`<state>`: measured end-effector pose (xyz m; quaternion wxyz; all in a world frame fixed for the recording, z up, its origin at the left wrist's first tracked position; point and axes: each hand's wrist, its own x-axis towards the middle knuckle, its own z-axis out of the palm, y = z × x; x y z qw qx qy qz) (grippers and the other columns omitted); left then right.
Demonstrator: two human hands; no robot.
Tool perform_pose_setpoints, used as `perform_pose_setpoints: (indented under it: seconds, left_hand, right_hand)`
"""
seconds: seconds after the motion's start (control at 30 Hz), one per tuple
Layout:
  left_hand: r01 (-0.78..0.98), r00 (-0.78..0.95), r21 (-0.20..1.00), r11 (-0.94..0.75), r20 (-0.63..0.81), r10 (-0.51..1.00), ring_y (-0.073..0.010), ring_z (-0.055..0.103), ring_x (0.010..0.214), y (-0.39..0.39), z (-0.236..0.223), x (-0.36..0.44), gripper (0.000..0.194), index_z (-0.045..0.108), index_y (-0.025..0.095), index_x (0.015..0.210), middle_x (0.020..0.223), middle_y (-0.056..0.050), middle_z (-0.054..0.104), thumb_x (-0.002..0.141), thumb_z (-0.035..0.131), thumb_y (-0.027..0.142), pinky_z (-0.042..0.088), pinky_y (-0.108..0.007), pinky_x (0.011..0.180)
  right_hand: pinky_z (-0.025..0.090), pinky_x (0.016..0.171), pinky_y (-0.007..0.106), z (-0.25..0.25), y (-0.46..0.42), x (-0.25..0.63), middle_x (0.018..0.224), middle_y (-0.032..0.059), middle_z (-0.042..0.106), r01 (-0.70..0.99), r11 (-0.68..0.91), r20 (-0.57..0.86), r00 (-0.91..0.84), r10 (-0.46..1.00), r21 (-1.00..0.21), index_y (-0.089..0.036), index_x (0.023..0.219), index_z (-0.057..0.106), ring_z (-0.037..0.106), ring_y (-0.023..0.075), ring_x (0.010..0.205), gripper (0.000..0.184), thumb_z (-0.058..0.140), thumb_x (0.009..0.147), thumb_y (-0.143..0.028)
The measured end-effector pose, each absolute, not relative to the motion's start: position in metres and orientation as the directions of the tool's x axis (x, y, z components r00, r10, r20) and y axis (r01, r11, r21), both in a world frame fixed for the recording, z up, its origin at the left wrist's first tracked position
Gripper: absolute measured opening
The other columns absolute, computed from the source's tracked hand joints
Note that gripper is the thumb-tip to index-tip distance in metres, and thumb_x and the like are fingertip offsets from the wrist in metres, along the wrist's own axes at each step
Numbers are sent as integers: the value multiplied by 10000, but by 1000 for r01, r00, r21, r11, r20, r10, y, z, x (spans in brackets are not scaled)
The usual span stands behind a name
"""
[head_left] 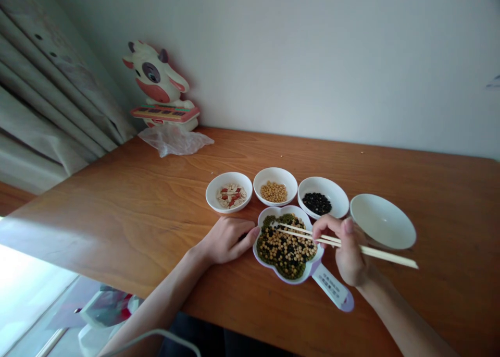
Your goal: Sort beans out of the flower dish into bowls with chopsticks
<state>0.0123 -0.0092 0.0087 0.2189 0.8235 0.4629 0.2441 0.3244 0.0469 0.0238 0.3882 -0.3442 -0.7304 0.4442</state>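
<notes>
A person's right hand [347,253] pinches a pair of chopsticks [344,242] over a flower-shaped dish of mixed beans [287,245].

The chopstick tips point toward nine o'clock and rest among the yellow, green and black beans, near the dish's far rim. The left hand [228,239] lies loosely curled, holding nothing, with its fingertips against the dish's nine o'clock edge, seemingly steadying it. Arcing from eleven to three o'clock behind the dish sit bowls of pale seeds [229,191], yellow beans [275,186] and black beans [323,197], and an empty bowl [383,221]. A label card [333,289] lies at five o'clock. All rest on a wooden table [128,206] against a white wall; a toy cow [160,88] and a curtain [50,86] stand at ten o'clock.
</notes>
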Motion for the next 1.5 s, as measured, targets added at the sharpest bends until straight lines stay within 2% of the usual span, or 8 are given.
perform_pose_setpoints:
  seconds: [0.67, 0.97, 1.17, 1.5]
  left_hand:
    - [673, 438, 579, -460, 189, 879, -145, 509, 616, -11, 7, 12, 482, 538, 207, 774, 715, -17, 627, 1181, 359, 392, 382, -294, 620]
    - [669, 442, 585, -459, 184, 878, -146, 504, 624, -11, 8, 12, 464, 490, 213, 774, 721, -12, 611, 1181, 353, 391, 378, -292, 630]
    - [671, 436, 588, -452, 180, 882, -146, 483, 616, -11, 8, 12, 454, 474, 216, 773, 710, -7, 595, 1177, 359, 389, 360, -296, 625]
    - [666, 447, 586, -462, 183, 876, -142, 488, 628, -11, 7, 12, 448, 470, 212, 776, 719, -5, 598, 1178, 361, 374, 371, -288, 638]
  right_hand:
    - [408, 555, 321, 27, 39, 314, 626, 25, 637, 180, 410, 310, -412, 857, -894, -234, 719, 682, 570, 161, 569, 783, 191, 1121, -691]
    - [408, 541, 315, 23, 40, 314, 589, 23, 627, 129, 413, 346, -360, 867, -901, -237, 686, 681, 555, 159, 542, 799, 181, 1126, -678]
    - [431, 570, 324, 15, 41, 315, 663, 32, 656, 118, 379, 313, -370, 875, -918, -246, 753, 701, 581, 182, 604, 807, 132, 1117, -688]
    - [403, 593, 328, 15, 42, 314, 686, 20, 676, 168, 355, 264, -405, 875, -920, -246, 799, 707, 568, 177, 637, 769, 184, 1109, -717]
